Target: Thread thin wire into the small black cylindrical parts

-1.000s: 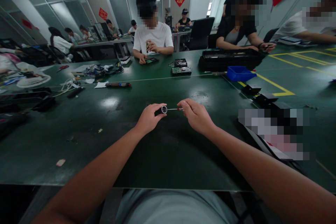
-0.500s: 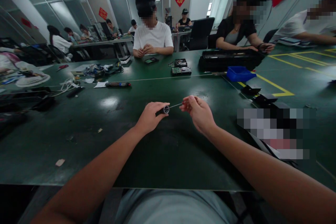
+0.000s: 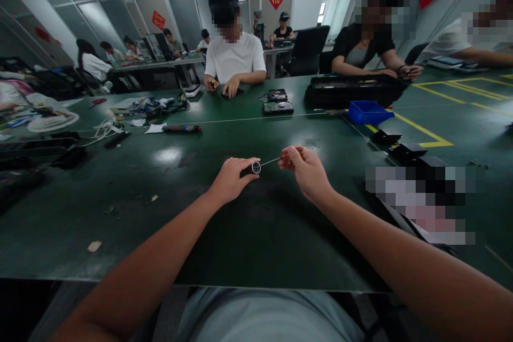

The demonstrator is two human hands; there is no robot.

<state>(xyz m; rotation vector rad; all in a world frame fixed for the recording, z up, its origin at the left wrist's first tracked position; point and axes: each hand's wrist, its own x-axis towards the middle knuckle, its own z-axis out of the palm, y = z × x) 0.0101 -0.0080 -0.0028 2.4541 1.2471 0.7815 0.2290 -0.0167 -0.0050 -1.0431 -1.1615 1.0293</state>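
Above the green table [image 3: 248,246], my left hand [image 3: 230,179] is closed around a small dark cylinder [image 3: 255,168] with a bright, silvery ring at its open end. That end faces toward me and slightly right. To its right, my right hand [image 3: 305,171] pinches a thin metal rod [image 3: 270,162], perhaps a screwdriver shaft or tweezers; its kind cannot be made out. The rod's left tip reaches the cylinder's ringed end. Whether it goes inside is too small to tell. My right fingers hide the rod's other end.
A blue tray [image 3: 369,112] and several black parts [image 3: 406,150] are at the right. Two hard drives [image 3: 278,107] lie farther back, before a person in a white shirt [image 3: 236,59]. A dark pen-shaped tool [image 3: 182,129], cables [image 3: 102,131] and a white fan grille [image 3: 52,122] are on the left.
My hands hold nearly the same pose, with the rod still at the cylinder. Across the table, the white-shirted person's hands have lowered to a dark item, one now holding a yellow-and-black tool.
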